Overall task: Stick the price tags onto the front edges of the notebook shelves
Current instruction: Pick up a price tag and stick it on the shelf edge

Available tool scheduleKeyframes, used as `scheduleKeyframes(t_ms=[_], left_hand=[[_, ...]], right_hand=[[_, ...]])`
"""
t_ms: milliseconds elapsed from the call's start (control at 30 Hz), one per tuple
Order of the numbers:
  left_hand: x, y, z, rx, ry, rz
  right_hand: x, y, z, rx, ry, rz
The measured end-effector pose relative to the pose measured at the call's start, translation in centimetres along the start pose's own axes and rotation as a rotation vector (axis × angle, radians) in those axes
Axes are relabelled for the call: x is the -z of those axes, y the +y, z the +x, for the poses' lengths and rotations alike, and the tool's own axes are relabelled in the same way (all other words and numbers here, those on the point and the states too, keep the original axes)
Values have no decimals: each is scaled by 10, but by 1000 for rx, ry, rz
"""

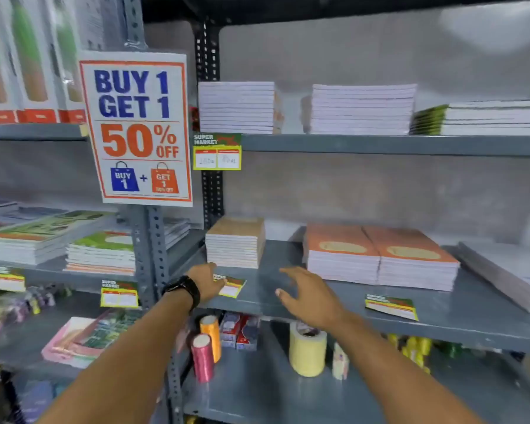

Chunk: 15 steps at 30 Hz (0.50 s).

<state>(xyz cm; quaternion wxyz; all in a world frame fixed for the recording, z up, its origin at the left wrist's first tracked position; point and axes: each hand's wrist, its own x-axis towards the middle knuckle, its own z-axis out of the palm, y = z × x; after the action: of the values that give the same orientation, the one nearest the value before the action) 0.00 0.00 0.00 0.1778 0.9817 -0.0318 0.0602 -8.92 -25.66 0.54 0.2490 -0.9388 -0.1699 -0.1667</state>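
My left hand (207, 283), with a black watch on the wrist, rests its fingertips on a green, red and yellow price tag (231, 286) lying flat on the grey middle shelf (288, 296). My right hand (309, 293) hovers over the same shelf, fingers spread and holding nothing. Another price tag (391, 306) lies at the shelf's front edge, further right. One tag (217, 152) is stuck on the front edge of the upper shelf (380, 145). Notebook stacks stand behind: a brown one (235, 243) and orange ones (380, 255).
A "Buy 1 Get 1" sign (138, 128) hangs on the grey upright. Left-hand shelves carry tags (119, 293) and green notebooks (101, 252). Below sit thread spools (207, 347), a tape roll (307, 350) and red boxes (240, 332).
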Motion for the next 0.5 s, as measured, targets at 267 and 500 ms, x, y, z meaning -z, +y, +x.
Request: scheduleKeyframes(t_ms=[267,500], left_hand=[[-1,-22,37,122,-63,17],[-5,-22,55,171,-141,-161]], right_hand=[[-75,-37,69,-321,-153,166],[-101,-49,107,-658,26,521]])
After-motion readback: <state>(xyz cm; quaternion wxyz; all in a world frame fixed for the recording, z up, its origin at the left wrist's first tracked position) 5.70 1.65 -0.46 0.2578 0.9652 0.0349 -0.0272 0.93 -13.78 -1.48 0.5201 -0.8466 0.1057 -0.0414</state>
